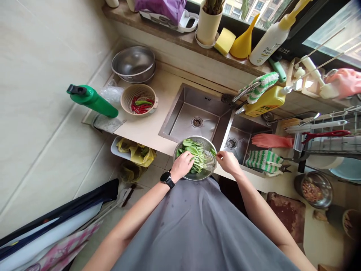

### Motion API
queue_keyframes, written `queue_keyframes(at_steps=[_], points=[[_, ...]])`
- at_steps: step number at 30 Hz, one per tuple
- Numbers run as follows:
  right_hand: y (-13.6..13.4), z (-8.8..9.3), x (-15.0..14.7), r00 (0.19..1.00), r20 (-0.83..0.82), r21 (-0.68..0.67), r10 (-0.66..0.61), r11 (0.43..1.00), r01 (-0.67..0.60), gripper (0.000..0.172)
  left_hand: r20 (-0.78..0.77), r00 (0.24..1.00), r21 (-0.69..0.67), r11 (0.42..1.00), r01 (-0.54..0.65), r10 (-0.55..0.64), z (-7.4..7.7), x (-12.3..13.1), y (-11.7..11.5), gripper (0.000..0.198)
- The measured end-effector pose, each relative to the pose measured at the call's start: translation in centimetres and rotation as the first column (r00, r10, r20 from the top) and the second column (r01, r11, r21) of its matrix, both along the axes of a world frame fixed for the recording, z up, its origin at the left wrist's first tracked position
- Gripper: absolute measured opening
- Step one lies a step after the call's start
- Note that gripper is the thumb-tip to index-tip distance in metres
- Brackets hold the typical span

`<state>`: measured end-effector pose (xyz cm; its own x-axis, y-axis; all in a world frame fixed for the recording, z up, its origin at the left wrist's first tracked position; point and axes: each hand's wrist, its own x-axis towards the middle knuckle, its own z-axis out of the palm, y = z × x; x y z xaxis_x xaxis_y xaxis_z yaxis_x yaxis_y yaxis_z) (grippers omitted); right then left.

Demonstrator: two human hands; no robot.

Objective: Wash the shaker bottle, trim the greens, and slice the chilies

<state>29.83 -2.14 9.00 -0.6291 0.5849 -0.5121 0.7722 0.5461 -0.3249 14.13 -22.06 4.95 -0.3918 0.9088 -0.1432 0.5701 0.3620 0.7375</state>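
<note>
A round perforated steel colander (210,165) rests at the front edge of the counter, against the grey apron (186,218). Leafy greens (194,148) fill its left and middle part, stems toward me. My left hand (182,165), a black watch on its wrist, reaches over the near left rim with fingers curled on the greens; its fingertips are partly hidden among them. At the right rim my right hand (228,162) pinches a small green leaf (213,152) between thumb and fingers.
Beyond the colander is a steel double sink (183,113). To the left stand a basket of red chillies (132,94), a steel bowl (134,64) and a green bottle (96,101). A yellow-lined bin (141,158) sits below. Rubber glove (270,140) and dish rack (332,130) are right.
</note>
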Motion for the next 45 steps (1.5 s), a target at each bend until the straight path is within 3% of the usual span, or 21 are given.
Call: queue_keyframes(at_steps=[3,5,8,12,18,24,31,37,42,45], points=[[0.3,1.2,1.1,0.969,-0.204,-0.344,-0.140,0.937,0.063,0.023,0.347,0.930,0.007,0.991,-0.133,0.123,0.3,1.0,0.5,0.020],[-0.3,1.6,1.0,0.936,-0.290,-0.504,-0.200,0.863,0.028,0.031,0.589,0.787,-0.023,0.978,-0.208,0.182,0.8,1.6,1.1,0.024],[-1.7,2.2,0.2,0.904,-0.378,-0.542,-0.201,0.839,-0.041,0.035,0.806,0.559,-0.046,0.962,-0.271,0.196,2.0,2.0,1.9,0.034],[-3.5,3.3,-1.0,0.866,-0.471,-0.440,-0.166,0.895,-0.067,0.031,0.874,0.440,-0.038,0.932,-0.360,0.205,3.4,1.8,2.0,0.036],[-5.1,4.2,-1.7,0.815,-0.580,-0.182,-0.019,0.977,-0.107,0.023,0.852,0.431,-0.095,0.896,-0.434,0.299,4.6,1.7,1.8,0.028],[-5.3,3.8,-2.1,0.807,-0.567,0.019,0.164,0.982,-0.186,0.029,0.815,0.501,-0.083,0.914,-0.398,0.292,5.1,1.7,1.7,0.022],[-4.6,4.5,-3.0,0.856,-0.446,0.048,0.261,0.962,-0.268,0.030,0.768,0.584,-0.060,0.936,-0.346,0.264,5.8,1.3,1.6,0.017],[-3.0,5.2,-3.6,0.805,-0.569,-0.097,0.166,0.959,-0.267,0.023,0.817,0.492,-0.103,0.916,-0.388,0.300,5.9,1.1,0.8,0.023],[-3.6,5.0,-3.9,0.789,-0.501,0.014,0.357,0.914,-0.405,0.021,0.827,0.467,-0.103,0.901,-0.421,0.313,5.4,1.2,0.5,0.025],[-4.3,5.1,-4.2,0.805,-0.383,0.097,0.454,0.886,-0.453,0.022,0.796,0.516,-0.095,0.906,-0.413,0.318,5.7,1.1,0.5,0.022]])
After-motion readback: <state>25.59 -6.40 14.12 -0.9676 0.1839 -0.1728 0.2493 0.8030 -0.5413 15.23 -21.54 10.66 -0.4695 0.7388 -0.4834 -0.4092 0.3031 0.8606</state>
